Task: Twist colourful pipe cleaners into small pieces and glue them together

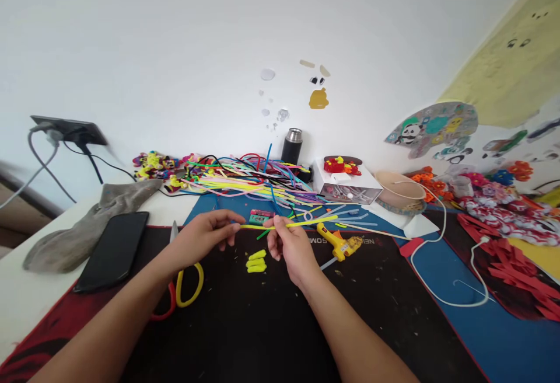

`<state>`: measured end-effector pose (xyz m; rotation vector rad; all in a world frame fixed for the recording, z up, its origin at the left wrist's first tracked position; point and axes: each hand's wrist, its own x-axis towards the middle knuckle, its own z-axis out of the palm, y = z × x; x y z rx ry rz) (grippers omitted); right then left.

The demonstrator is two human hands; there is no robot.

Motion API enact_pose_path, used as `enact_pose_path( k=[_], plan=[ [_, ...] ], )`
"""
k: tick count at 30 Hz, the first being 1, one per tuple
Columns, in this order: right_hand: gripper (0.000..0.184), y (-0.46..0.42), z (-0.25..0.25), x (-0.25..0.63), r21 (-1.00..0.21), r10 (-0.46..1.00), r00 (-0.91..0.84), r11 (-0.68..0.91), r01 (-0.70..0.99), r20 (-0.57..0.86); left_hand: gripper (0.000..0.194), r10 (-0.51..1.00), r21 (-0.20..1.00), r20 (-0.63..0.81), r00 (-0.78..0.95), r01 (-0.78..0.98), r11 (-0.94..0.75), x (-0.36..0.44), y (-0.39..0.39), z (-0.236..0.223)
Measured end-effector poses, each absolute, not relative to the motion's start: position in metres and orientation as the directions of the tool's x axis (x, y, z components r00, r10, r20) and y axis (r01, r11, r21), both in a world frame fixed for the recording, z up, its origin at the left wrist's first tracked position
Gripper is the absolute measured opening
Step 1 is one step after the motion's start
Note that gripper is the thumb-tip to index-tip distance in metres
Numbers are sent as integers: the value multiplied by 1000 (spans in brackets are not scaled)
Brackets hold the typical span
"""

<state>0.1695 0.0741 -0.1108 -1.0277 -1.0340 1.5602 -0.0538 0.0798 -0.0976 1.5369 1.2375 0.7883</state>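
Observation:
A long yellow pipe cleaner (312,221) stretches across between my two hands above the dark mat. My left hand (213,232) pinches its left end between thumb and finger. Nearer its middle, my right hand (289,246) is closed on it, and the far part sticks out to the right. Just below, several short fuzzy yellow pieces (256,261) lie together on the mat. Scissors (190,285) with red and yellow handles rest partly under my left forearm. Right of my right hand lies a yellow hot glue gun (339,244).
A loose heap of coloured pipe cleaners (245,176) lies along the wall, beside a black thermos (292,146). At left are a black phone (111,251) and a grey cloth (94,222). A white box (345,181), a round bowl (400,190) and a white cable (444,225) occupy the right.

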Motion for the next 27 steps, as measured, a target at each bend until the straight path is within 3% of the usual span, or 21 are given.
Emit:
enact_pose_path(
  k=[5, 10, 16, 19, 22, 26, 27],
  plan=[
    [57, 79, -113, 173, -933, 982, -118, -176, -315, -146, 37, 992, 995, -18, 122, 98, 6, -67, 88, -95],
    [54, 80, -118, 175, -920, 984, -97, -173, -353, -148, 37, 1000, 1000, 17, -25, 0, -17, -77, 96, -105],
    [56, 80, -121, 176, -909, 985, -96, -172, -381, -147, 37, 929, 987, 160, -333, 45, -154, -97, 110, -112],
    [56, 78, -121, 173, -903, 981, -126, -188, -387, -150, 41, 932, 967, 192, -307, 223, -125, -97, 113, -94],
    [56, 74, -118, 170, -899, 974, -164, -210, -383, -158, 42, 973, 813, 214, -86, 567, -128, -83, 123, -76],
    [58, 72, -113, 169, -893, 968, -193, -227, -389, -161, 41, 935, 369, 327, 138, 892, -261, -59, 155, -74],
    [58, 72, -112, 169, -893, 968, -193, -224, -392, -158, 42, 927, 327, 339, 158, 904, -273, -54, 165, -77]
  ],
)
